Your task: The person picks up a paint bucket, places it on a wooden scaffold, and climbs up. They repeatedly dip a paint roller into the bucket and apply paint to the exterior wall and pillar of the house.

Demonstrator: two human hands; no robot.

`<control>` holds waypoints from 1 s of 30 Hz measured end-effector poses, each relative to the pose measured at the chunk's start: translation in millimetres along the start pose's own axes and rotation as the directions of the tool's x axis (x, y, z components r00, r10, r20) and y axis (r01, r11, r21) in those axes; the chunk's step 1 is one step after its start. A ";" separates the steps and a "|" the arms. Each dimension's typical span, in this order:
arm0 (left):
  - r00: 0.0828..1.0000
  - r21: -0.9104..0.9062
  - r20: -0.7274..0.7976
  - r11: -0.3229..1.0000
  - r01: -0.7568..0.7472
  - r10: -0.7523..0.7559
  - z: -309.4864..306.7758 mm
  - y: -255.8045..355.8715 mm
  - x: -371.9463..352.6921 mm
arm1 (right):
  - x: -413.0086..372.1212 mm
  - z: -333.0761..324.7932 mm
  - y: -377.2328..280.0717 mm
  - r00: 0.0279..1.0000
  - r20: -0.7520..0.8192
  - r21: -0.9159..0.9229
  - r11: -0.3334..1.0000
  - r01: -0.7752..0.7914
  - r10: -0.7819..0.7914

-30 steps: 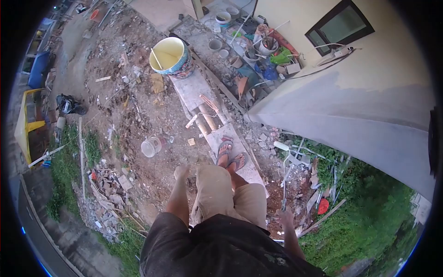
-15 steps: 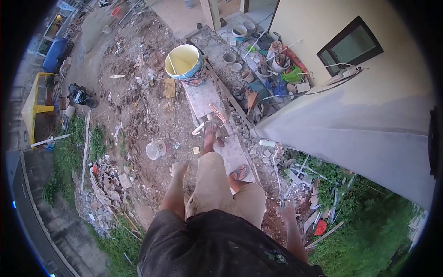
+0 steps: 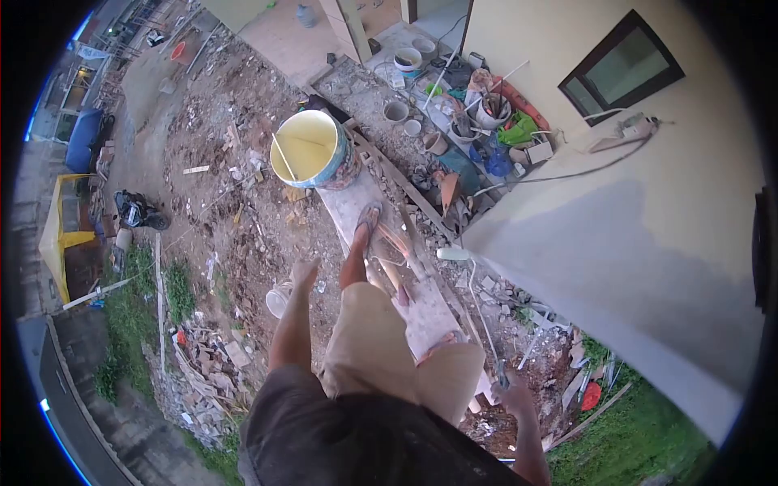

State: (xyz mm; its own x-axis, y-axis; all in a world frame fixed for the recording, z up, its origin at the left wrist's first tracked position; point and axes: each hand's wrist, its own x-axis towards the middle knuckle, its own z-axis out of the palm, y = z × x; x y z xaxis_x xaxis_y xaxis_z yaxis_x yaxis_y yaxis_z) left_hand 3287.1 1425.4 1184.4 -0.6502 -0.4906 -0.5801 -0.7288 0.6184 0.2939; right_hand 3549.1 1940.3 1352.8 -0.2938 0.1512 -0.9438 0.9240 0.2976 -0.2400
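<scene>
My right hand (image 3: pixel 512 395) is closed around the handle of a paint roller (image 3: pixel 454 253), held low on my right. Its wire frame runs up to the pale roller sleeve beside the wall. My left hand (image 3: pixel 305 274) hangs out in front on the left, fingers curled, with nothing visible in it. Below that hand, a clear-sided bucket (image 3: pixel 278 301) lies on the dirt, partly hidden by my forearm. A large patterned paint bucket (image 3: pixel 340 162), yellowish inside with a stick in it, stands at the far end of the raised plank (image 3: pixel 356 197) under my sandaled feet.
On the right rises the house wall (image 3: pixel 616 211), with a window (image 3: pixel 624 69) and a cable. Buckets, sacks and tools (image 3: pixel 486 121) crowd its base. Rubble (image 3: pixel 211 364) lies left. A motorcycle (image 3: pixel 138 209) stands farther off. Wooden bars (image 3: pixel 405 178) flank the plank.
I have stepped forward along the plank, one foot now ahead toward the patterned bucket. My left hand has risen slightly, and the roller in my right hand has shifted left and stayed low.
</scene>
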 end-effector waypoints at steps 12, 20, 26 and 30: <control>0.887 -0.878 0.436 0.142 0.457 -0.153 58.6 81.0 243.7 | 79.7 67.5 -97.0 0.992 0.015 0.014 0.992 0.128 -0.128; 0.893 -0.916 0.402 -0.090 0.392 -0.204 79.5 73.8 265.7 | 60.8 56.7 -209.4 0.981 -0.019 -0.070 0.979 0.190 -0.192; 0.883 -0.898 0.439 -0.094 0.429 -0.166 95.9 62.4 267.6 | 46.9 64.2 -294.5 0.994 0.018 0.064 0.992 0.110 -0.111; 0.886 -0.894 0.446 -0.113 0.434 -0.127 121.9 75.4 248.5 | 50.9 65.8 -297.2 0.987 0.032 0.090 0.984 0.156 -0.160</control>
State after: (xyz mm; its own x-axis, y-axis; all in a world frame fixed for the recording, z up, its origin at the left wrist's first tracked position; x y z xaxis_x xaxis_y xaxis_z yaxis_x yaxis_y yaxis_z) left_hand 3096.7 1424.9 969.8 -0.3874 -0.2396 -0.8902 -0.3916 -0.8314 0.3942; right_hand 3275.6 1797.6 1361.1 -0.4296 0.0713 -0.9002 0.8850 0.2315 -0.4040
